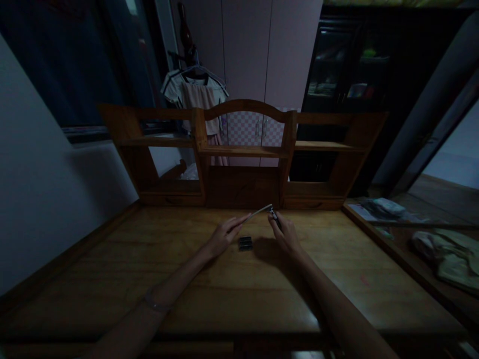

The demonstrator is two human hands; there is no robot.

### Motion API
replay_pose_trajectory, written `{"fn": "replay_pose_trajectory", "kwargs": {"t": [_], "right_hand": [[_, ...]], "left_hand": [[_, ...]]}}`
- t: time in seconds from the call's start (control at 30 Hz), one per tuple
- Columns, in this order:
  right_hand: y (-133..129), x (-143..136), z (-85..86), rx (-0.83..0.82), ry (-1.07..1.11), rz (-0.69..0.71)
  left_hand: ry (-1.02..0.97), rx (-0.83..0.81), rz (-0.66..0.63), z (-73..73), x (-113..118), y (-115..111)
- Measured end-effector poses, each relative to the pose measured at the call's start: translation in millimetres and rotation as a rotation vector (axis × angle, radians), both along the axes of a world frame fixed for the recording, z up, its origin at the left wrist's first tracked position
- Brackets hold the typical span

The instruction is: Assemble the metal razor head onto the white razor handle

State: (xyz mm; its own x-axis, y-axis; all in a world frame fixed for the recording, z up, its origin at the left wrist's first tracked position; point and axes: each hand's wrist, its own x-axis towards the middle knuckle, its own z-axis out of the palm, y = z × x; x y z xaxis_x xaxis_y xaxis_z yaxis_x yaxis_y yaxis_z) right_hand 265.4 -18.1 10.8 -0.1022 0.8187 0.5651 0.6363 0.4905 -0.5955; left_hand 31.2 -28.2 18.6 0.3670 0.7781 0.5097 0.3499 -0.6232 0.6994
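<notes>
Strip (259, 212) clamped in left hand (223, 235), tool (274, 216) in right hand (287, 237); strip's tip by tool's head, contact unclear. Hands apart; between, dark block (245, 243) on desk (142, 244).

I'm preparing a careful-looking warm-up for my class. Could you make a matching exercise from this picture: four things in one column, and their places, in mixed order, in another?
Things
1. thin strip
2. small tool
3. small black item
4. white top

Places
A. lying on the desk
B. held in the right hand
C. on a hanger
D. held in the left hand

Right pairs: 1-D, 2-B, 3-A, 4-C
</notes>
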Motion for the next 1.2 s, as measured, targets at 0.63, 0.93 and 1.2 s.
{"fn": "replay_pose_trajectory", "kwargs": {"t": [0.63,0.93,1.2], "right_hand": [[-0.5,-0.8,1.1,0.007,0.002,0.011],[0.7,-0.8,-0.5,0.009,0.002,-0.002],[1.3,-0.4,-1.5,-0.008,0.002,-0.002]], "left_hand": [[-0.008,0.063,0.032,-4.1,-1.7,5.1],[-0.029,0.062,0.021,-3.9,-1.1,4.7],[-0.046,-0.001,0.001,-3.7,-1.6,5.8]]}}
